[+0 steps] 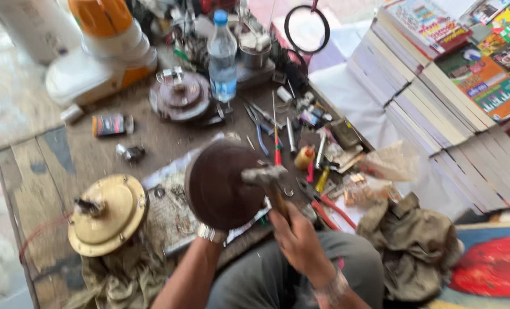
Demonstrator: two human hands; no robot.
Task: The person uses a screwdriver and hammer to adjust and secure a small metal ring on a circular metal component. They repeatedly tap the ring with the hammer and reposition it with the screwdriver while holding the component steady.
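a dark brown round metal housing stands on edge near the front of the tabletop, its domed face toward the camera, resting over a sheet of printed paper. the left hand is mostly hidden behind and under the housing, so only the wrist with a metal band shows; it seems to steady the housing from below, but whether its fingers are closed on it i cannot tell. the right hand is wrapped tight around the wooden handle of a hammer, whose steel head sits just at the housing's right rim, touching or nearly so; the frame is blurred there. just right of the hammer lie red-handled pliers, a small yellow bottle and a red-handled screwdriver. to the left sits a brass-coloured round motor cover on a dirty cloth. farther back stand a clear water bottle with a blue cap, another dark disc part and an orange-and-white appliance. stacks of books fill the right side. as a judgement, a glancing blow could skid off the curved rim and hit the hidden left hand, since the housing balances on its edge; it could also roll or tip into the loose tools, or dent if struck too hard.
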